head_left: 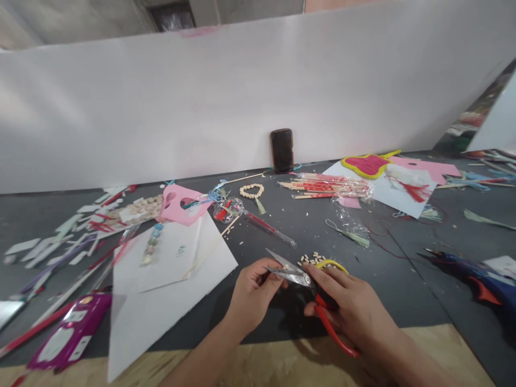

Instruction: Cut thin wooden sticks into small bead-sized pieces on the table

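My right hand point(355, 309) grips a pair of red-handled scissors point(300, 277), their metal blades parted and pointing left. My left hand point(252, 295) is closed in a pinch right at the blades, holding something too small to make out. Both hands hover over the dark mat near its front edge. Just beyond the scissors lies a small heap of pale beads point(312, 259) beside a yellow ring point(332, 264).
White paper sheets point(161, 290) and a purple packet point(66, 336) lie to the left. Farther back are a pink cut-out point(181, 204), a bead loop point(252, 191), bundled sticks point(326, 186), and a dark phone point(281, 150) against the white board. A blue glue gun point(471, 274) sits right.
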A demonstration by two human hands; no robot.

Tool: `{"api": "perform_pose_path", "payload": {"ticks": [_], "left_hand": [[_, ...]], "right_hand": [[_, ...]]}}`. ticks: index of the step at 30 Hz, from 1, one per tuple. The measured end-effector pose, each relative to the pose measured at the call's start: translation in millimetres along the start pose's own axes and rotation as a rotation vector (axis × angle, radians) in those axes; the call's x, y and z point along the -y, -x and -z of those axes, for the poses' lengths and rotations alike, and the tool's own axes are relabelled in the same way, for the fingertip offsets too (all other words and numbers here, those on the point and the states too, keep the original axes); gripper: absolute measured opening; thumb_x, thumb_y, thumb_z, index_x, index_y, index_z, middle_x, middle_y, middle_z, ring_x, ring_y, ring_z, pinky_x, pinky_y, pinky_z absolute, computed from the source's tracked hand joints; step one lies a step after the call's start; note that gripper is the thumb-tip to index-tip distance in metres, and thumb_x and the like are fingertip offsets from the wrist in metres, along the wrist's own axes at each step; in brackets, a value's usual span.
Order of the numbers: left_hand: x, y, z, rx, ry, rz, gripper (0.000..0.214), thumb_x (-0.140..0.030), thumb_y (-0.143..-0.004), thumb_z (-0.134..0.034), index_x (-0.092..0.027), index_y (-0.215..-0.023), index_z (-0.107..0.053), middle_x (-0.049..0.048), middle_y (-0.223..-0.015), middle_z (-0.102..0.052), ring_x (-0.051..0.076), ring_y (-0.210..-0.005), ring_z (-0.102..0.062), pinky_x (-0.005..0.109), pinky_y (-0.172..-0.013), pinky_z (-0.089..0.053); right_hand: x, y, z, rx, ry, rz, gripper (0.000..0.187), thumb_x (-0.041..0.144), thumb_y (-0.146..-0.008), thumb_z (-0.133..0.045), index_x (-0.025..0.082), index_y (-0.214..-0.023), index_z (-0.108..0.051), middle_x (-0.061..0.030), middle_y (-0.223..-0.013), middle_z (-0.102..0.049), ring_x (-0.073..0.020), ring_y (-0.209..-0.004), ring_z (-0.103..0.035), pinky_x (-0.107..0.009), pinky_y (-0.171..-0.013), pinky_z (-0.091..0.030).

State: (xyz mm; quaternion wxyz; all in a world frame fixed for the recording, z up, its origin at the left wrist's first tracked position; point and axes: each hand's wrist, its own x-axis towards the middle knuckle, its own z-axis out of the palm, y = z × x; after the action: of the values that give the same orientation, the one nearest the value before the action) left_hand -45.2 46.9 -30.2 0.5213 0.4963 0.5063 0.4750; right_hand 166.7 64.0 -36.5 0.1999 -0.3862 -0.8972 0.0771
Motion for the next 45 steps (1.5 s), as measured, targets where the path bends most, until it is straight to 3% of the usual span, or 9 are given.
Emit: {"api": "perform_pose_path", "payload": {"ticks": [10, 29, 37, 45], "left_hand": [[-9, 2, -3.1, -0.018, 0.054, 0.018, 0.025, -0.04, -0.079, -0.065, -0.016, -0.072, -0.061, 0.0021, -0.065, -0.062, 0.013, -0.062, -0.054, 0.021, -0.058, -0.041], [-9, 2, 0.3, -0.002, 0.027, -0.008, 0.026, -0.039, -0.081, -0.062, -0.016, -0.07, -0.064, 0.0043, -0.062, -0.067, 0.016, -0.06, -0.06, 0.024, -0.058, -0.042], [-7, 1, -1.2, 0.009, 0.043, 0.004, 0.028, -0.042, -0.081, -0.062, -0.016, -0.071, -0.063, 0.0048, -0.062, -0.069, 0.016, -0.06, -0.062, 0.024, -0.058, -0.044], [-9, 4, -2.8, 0.022, 0.095, -0.01, 0.028, -0.042, -0.081, -0.064, -0.016, -0.071, -0.062, 0.0031, -0.062, -0.067, 0.014, -0.059, -0.061, 0.022, -0.057, -0.044]], "right_hand": [[3, -3, 1, -0.008, -0.04, -0.022, 0.048, 0.038, -0.087, -0.055, 0.021, -0.131, -0.05, -0.0117, -0.102, -0.067, -0.0199, -0.08, -0.068, -0.028, -0.065, -0.055], [8, -8, 10, 0.07, -0.053, -0.058, 0.052, 0.046, -0.082, -0.058, 0.021, -0.128, -0.051, -0.012, -0.106, -0.064, -0.0254, -0.097, -0.061, -0.037, -0.074, -0.054], [3, -5, 4, 0.011, -0.014, -0.016, 0.048, 0.044, -0.086, -0.056, 0.021, -0.128, -0.051, -0.0118, -0.106, -0.067, -0.0218, -0.085, -0.066, -0.032, -0.069, -0.055], [6, -2, 4, 0.033, 0.011, -0.012, 0.044, 0.042, -0.089, -0.05, 0.02, -0.128, -0.051, -0.0109, -0.101, -0.068, -0.0229, -0.081, -0.068, -0.033, -0.065, -0.055]]}}
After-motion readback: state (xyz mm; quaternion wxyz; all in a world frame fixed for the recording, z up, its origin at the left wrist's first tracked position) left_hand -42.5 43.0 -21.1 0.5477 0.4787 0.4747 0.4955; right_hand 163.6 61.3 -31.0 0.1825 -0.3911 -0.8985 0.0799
